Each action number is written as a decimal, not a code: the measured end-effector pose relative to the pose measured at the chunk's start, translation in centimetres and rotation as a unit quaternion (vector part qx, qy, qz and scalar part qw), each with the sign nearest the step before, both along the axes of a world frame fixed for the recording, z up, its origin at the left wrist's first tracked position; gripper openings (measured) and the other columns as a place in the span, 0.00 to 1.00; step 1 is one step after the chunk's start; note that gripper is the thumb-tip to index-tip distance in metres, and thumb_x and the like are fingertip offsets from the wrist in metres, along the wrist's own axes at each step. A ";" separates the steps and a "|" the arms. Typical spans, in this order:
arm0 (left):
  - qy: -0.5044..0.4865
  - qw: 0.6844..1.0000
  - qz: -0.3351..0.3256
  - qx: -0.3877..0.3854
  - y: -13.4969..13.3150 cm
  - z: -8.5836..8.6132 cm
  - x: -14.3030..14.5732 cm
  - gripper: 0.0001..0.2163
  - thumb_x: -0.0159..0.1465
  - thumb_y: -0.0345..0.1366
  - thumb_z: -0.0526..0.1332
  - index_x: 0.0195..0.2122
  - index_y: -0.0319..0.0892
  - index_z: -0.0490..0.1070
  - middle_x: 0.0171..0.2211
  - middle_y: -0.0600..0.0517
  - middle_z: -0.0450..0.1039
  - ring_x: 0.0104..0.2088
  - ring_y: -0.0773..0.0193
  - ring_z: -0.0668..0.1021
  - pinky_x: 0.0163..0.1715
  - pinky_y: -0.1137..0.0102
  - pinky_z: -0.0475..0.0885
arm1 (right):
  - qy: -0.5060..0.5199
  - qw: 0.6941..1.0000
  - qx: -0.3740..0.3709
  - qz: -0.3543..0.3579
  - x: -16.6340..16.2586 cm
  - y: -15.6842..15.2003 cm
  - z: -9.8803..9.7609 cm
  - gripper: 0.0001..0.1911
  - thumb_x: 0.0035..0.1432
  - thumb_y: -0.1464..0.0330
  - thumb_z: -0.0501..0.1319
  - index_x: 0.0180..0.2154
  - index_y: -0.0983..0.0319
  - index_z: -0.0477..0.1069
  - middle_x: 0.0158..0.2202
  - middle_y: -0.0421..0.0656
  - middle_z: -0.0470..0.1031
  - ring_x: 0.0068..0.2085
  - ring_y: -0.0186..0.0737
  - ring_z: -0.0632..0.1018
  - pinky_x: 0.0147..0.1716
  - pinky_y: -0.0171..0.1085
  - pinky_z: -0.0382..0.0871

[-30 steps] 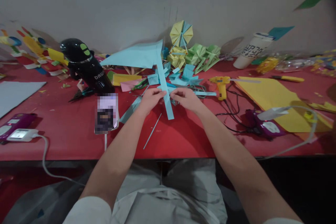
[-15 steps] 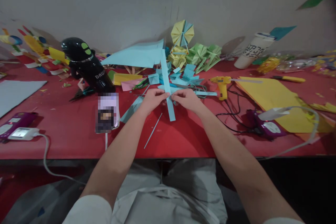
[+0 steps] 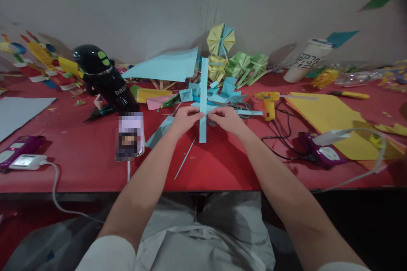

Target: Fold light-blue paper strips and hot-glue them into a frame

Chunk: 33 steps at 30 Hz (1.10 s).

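A light-blue folded paper strip stands lengthwise in front of me, over the middle of the red table. My left hand pinches its left edge between thumb and fingers. From the other side my right hand pinches at the strip's right edge, its fingertips close to those of the left hand. Just below the hands a thin pale stick lies on the table. Behind the strip are scattered light-blue paper pieces and a large light-blue sheet.
A yellow glue gun with a black cord lies right of my hands, beside yellow paper sheets. Left are a phone and a black bottle. Folded paper fans stand against the wall. Purple power strips sit on both sides.
The paper strip has turned from a slight slant to nearly straight up and down, its upper end swinging right and its lower end left. Both hands have stayed in place.
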<state>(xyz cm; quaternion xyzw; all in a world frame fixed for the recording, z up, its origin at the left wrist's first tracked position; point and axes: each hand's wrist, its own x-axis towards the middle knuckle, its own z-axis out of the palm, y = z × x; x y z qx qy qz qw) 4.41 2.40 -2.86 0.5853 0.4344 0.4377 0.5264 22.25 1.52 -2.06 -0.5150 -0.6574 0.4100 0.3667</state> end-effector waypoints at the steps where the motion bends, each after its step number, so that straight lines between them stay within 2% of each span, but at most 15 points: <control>1: 0.004 1.000 0.006 0.004 0.0 0.0 0.0 0.12 0.50 0.42 0.70 0.30 0.38 0.78 0.26 0.53 0.74 0.28 0.67 0.73 0.32 0.70 0.70 | 0.008 1.000 0.001 -0.004 0.0 0.1 -0.1 0.07 0.51 0.67 0.61 0.27 0.64 0.74 0.22 0.40 0.73 0.24 0.33 0.72 0.27 0.35 0.66; 4: 0.021 0.999 0.029 0.033 0.2 -0.3 -0.1 0.11 0.52 0.41 0.69 0.30 0.38 0.79 0.29 0.52 0.77 0.32 0.65 0.75 0.37 0.68 0.71 | 0.034 0.999 0.014 -0.012 -0.1 0.2 -0.3 0.07 0.49 0.67 0.63 0.31 0.64 0.74 0.27 0.42 0.76 0.24 0.33 0.73 0.28 0.36 0.69; 7: 0.036 0.997 0.040 0.054 0.4 -0.4 -0.2 0.10 0.53 0.40 0.68 0.32 0.39 0.80 0.32 0.51 0.79 0.37 0.61 0.77 0.42 0.66 0.72 | 0.042 0.998 0.048 -0.012 -0.1 0.1 -0.3 0.11 0.51 0.62 0.64 0.33 0.64 0.75 0.30 0.43 0.77 0.24 0.33 0.72 0.26 0.36 0.69; 10: 0.027 0.998 0.015 0.050 0.3 -0.4 -0.2 0.11 0.54 0.40 0.67 0.35 0.39 0.81 0.35 0.50 0.80 0.40 0.59 0.78 0.46 0.64 0.72 | 0.040 0.996 0.078 -0.012 -0.1 -0.1 -0.3 0.16 0.53 0.56 0.64 0.33 0.63 0.76 0.30 0.43 0.77 0.24 0.33 0.71 0.25 0.35 0.68; 15: 0.005 0.998 -0.042 0.048 0.0 -0.3 0.1 0.14 0.55 0.41 0.68 0.40 0.40 0.81 0.38 0.50 0.81 0.43 0.58 0.78 0.49 0.62 0.72 | 0.040 0.995 0.085 -0.032 0.0 0.1 -0.5 0.19 0.53 0.53 0.64 0.30 0.63 0.75 0.26 0.42 0.75 0.24 0.33 0.71 0.24 0.35 0.66; 19: -0.007 0.996 -0.075 0.047 -0.3 -0.1 0.3 0.14 0.55 0.40 0.68 0.42 0.41 0.81 0.40 0.49 0.81 0.44 0.57 0.78 0.51 0.61 0.71 | 0.046 0.995 0.080 -0.049 0.1 0.3 -0.6 0.18 0.50 0.53 0.64 0.27 0.63 0.73 0.23 0.41 0.73 0.23 0.34 0.70 0.24 0.35 0.65; 26: 0.014 0.994 -0.085 0.060 -0.4 0.0 0.1 0.16 0.56 0.42 0.69 0.44 0.41 0.81 0.40 0.48 0.81 0.42 0.57 0.79 0.49 0.60 0.73 | 0.052 0.994 0.080 -0.055 0.2 0.4 -0.6 0.15 0.49 0.56 0.64 0.27 0.62 0.73 0.23 0.41 0.74 0.23 0.34 0.70 0.24 0.36 0.65; 33: 0.032 0.998 -0.035 0.051 -0.4 -0.2 0.2 0.22 0.52 0.42 0.72 0.47 0.39 0.79 0.44 0.44 0.79 0.45 0.57 0.78 0.49 0.60 0.72 | 0.054 0.994 0.068 -0.059 0.1 0.4 -0.4 0.13 0.49 0.59 0.62 0.26 0.62 0.73 0.21 0.40 0.72 0.23 0.33 0.69 0.25 0.35 0.64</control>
